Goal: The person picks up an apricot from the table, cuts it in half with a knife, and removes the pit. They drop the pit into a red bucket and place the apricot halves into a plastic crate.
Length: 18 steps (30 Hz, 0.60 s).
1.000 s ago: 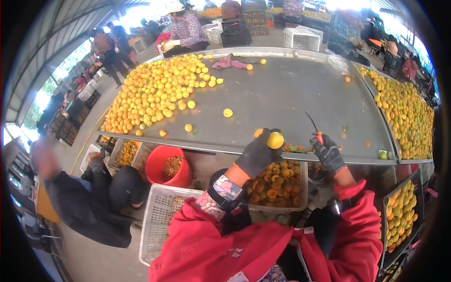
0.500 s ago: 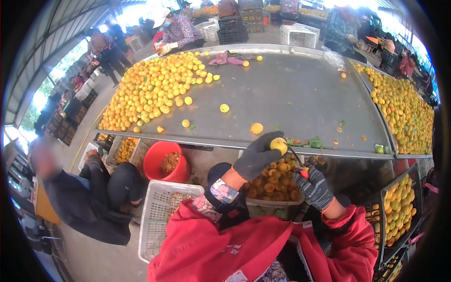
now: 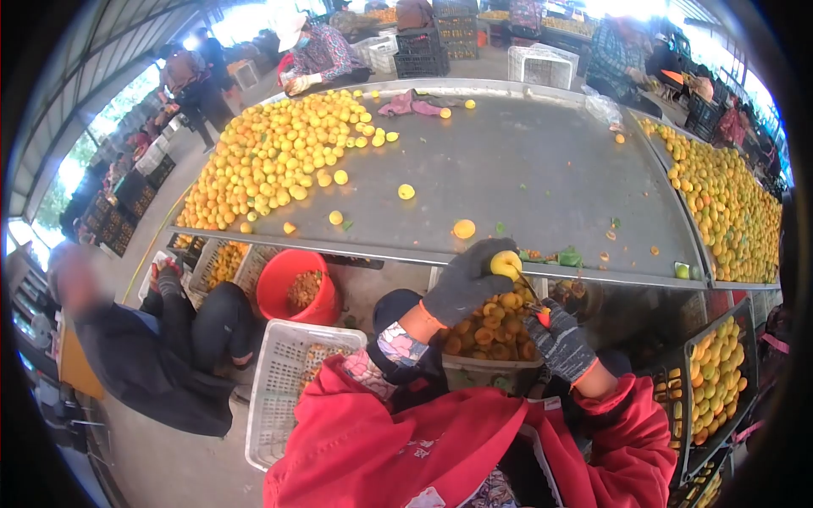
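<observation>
My left hand [image 3: 468,285], in a dark glove, is closed round a yellow fruit [image 3: 506,265] just over the near edge of the metal table [image 3: 542,186]. My right hand [image 3: 561,339], in a grey knitted glove, grips a small knife [image 3: 543,316] with a red handle. Its thin blade reaches up to the underside of the fruit. Beneath both hands stands a crate [image 3: 491,364] of orange fruit halves. A single fruit [image 3: 463,229] rests on the table beyond my left hand.
A heap of yellow fruit [image 3: 271,157] covers the table's left part. A red bucket [image 3: 296,288] and a white crate [image 3: 269,398] stand on the floor at left, near a seated person [image 3: 152,356]. At right is a black crate of fruit [image 3: 718,377].
The fruit in my left hand has turned and moved slightly right. My right hand has shifted slightly left with the knife, whose blade still meets the fruit.
</observation>
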Each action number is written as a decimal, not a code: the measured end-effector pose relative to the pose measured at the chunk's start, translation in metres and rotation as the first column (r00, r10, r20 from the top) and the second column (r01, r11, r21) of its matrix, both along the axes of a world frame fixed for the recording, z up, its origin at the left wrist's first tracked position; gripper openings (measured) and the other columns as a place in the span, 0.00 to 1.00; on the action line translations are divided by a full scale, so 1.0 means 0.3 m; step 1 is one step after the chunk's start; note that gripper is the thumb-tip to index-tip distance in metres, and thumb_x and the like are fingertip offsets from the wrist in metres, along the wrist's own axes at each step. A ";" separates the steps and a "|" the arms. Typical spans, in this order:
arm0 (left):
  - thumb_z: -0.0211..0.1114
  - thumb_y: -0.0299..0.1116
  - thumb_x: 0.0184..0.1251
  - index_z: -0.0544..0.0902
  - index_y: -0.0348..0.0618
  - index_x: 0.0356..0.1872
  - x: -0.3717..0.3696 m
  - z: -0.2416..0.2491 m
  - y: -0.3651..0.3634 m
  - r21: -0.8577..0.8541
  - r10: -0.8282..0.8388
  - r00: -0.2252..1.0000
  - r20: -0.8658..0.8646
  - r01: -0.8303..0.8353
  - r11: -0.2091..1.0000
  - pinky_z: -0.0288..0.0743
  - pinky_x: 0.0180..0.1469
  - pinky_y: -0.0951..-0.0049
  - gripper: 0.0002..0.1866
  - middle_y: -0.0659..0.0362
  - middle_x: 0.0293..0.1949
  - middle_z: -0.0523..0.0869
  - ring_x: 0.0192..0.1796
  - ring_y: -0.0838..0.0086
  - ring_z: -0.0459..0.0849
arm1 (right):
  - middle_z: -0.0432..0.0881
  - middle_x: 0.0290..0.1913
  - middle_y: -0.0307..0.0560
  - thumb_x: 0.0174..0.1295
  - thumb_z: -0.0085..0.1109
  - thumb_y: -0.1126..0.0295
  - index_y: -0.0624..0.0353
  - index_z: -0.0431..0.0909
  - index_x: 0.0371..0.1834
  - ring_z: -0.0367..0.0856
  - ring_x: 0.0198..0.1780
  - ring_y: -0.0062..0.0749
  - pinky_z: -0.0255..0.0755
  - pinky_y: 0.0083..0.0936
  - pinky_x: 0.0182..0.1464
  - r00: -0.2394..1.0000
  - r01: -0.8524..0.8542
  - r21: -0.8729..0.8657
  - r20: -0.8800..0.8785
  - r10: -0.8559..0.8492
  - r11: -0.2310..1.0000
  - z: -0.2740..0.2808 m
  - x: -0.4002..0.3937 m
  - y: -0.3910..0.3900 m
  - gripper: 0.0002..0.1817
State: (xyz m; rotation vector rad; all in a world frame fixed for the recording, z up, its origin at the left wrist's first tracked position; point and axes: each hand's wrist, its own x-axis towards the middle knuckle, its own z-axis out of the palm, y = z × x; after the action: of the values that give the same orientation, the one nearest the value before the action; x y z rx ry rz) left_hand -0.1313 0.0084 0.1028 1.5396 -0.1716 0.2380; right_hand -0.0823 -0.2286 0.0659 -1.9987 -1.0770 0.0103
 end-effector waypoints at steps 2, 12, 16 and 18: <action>0.67 0.24 0.63 0.71 0.38 0.67 -0.001 0.005 0.002 0.112 0.026 0.999 0.028 -0.029 0.993 0.71 0.65 0.72 0.29 0.58 0.58 0.80 0.59 0.74 0.79 | 0.80 0.36 0.65 0.65 0.62 0.66 0.72 0.76 0.51 0.81 0.38 0.57 0.76 0.41 0.41 1.000 0.030 -0.026 -0.001 -0.030 0.999 0.004 -0.010 0.008 0.19; 0.65 0.40 0.71 0.71 0.34 0.63 0.034 -0.114 -0.071 -0.650 -0.248 0.969 -0.021 0.175 0.739 0.72 0.67 0.61 0.26 0.50 0.56 0.81 0.64 0.60 0.78 | 0.80 0.34 0.64 0.64 0.62 0.66 0.70 0.75 0.47 0.80 0.37 0.60 0.74 0.44 0.39 0.971 0.232 -0.014 -0.062 -0.232 0.973 -0.089 -0.055 0.090 0.17; 0.61 0.41 0.74 0.73 0.35 0.62 0.045 -0.109 0.011 -0.197 -0.141 0.981 -0.134 0.113 0.974 0.72 0.66 0.63 0.24 0.51 0.54 0.82 0.62 0.62 0.79 | 0.79 0.33 0.61 0.64 0.61 0.70 0.67 0.75 0.43 0.78 0.36 0.57 0.72 0.42 0.39 0.980 0.180 -0.041 -0.077 -0.183 0.983 -0.082 -0.015 0.059 0.11; 0.60 0.42 0.75 0.73 0.35 0.61 0.037 -0.062 0.019 -0.162 -0.133 0.981 -0.142 0.109 0.981 0.72 0.66 0.63 0.23 0.51 0.53 0.82 0.62 0.62 0.79 | 0.79 0.33 0.61 0.65 0.60 0.70 0.67 0.76 0.44 0.79 0.36 0.57 0.72 0.42 0.39 0.986 0.138 -0.080 -0.087 -0.145 0.987 -0.063 0.005 0.053 0.11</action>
State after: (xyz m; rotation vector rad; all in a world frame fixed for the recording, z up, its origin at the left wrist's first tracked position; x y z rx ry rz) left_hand -0.1203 0.0141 0.0841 1.3822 -0.1231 0.0351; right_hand -0.0808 -0.2128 0.0469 -2.1160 -0.8855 0.0678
